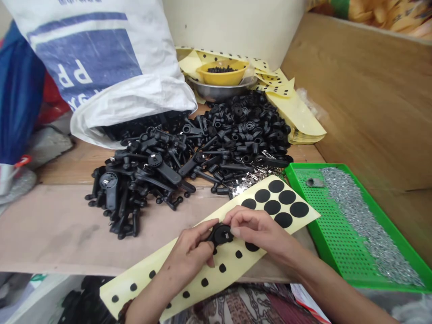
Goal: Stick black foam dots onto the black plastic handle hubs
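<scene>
My left hand point(191, 254) and my right hand point(259, 231) meet over a pale yellow sticker sheet point(232, 258) and together pinch a small round black plastic part point(220, 234). Both hands have their fingers closed on it. The sheet lies slantwise over the table's front edge and carries several large black round stickers point(276, 200) at its far end and small black dots along its near part. Behind the sheet lies a big heap of black plastic handle parts point(189, 157).
A green perforated tray point(324, 225) with many small shiny metal pieces point(364, 225) sits at the right. A white and blue sack point(101, 67) spills black parts at the back left. A yellow bowl point(222, 72) in a steel bowl and used yellow sheets point(297, 117) lie behind.
</scene>
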The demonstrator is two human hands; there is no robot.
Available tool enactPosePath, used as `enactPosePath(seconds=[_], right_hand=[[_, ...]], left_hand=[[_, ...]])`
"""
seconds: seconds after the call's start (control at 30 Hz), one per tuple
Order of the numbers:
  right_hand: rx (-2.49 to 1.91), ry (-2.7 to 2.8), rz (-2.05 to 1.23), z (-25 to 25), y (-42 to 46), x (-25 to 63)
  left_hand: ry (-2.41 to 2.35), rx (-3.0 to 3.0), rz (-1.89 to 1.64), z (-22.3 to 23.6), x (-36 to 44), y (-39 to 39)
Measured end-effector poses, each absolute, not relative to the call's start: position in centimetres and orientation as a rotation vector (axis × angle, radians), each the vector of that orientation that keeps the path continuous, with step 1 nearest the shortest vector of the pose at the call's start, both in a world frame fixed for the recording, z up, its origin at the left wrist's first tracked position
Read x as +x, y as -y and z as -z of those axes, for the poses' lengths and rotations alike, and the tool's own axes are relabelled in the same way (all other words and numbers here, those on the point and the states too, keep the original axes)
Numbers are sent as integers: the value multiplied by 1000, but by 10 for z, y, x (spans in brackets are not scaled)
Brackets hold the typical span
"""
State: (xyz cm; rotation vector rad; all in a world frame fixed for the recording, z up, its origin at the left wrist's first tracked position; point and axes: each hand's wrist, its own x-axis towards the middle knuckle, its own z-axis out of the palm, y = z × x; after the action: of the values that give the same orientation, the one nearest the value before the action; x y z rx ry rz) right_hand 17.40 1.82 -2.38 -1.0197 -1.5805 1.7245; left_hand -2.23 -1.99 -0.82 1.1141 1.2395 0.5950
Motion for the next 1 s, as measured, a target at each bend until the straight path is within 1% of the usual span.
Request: enactPosePath(seconds=[0.17, 0.37, 0.63, 0.73, 0.87, 0.93, 1.0], right_hand=[[-1019, 1609, -1703, 24, -19, 174], [-989, 1669, -1654, 25, -18, 171], [-1022, 1767, -1523, 19, -12, 170], [-1001, 1568, -1692, 23, -8, 173], [-992, 1074, -1962, 35, -2, 175], [-1008, 916, -1969, 38, -1, 174], [-1019, 991, -1893, 38, -1, 172]], left_hand=[[-1259, 1145, -570, 8, -21, 19], [-1249, 1100, -640, 16, -16, 19], [-1399, 1164, -683, 22, -9, 23], [-1410, 1119, -716, 20, -8, 25], [-1384, 1000, -780, 17, -10, 26], [-1381, 965, -797, 17, -12, 27], [-1376, 944, -799, 17, -13, 28]])
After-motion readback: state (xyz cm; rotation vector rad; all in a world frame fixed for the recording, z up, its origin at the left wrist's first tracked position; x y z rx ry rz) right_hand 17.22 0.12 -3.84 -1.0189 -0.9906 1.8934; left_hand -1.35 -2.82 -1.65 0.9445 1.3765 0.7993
